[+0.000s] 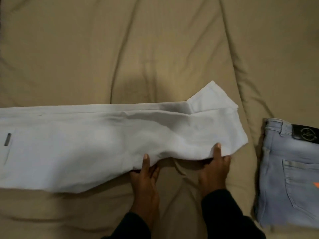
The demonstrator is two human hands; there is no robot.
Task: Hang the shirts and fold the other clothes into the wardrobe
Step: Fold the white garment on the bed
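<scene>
**White trousers gripped at near edge, both hands**

Laid lengthwise across the tan bedcover (155, 49), from 9 o'clock toward 3 o'clock: white trousers (86, 144), folded leg on leg. Hem end at 2 o'clock, one corner turned up and back. Small dark slot visible near the 9 o'clock edge of the fabric.

Left hand (146, 176) at 6 o'clock: thumb on top of the cloth, fingers curled under the near edge, pinching the trousers. Right hand (214, 169) just toward 5 o'clock: thumb pressed flat on top, fingers tucked beneath, pinching the same edge closer to the hem. Near edge lifted off the bedcover between the two hands, forming a shallow arch. Dark sleeves on both forearms.

At 4 o'clock, apart from the white trousers: light blue jeans (290, 178), folded, back pocket up, black waistband patch at top, orange mark at the right border.
</scene>
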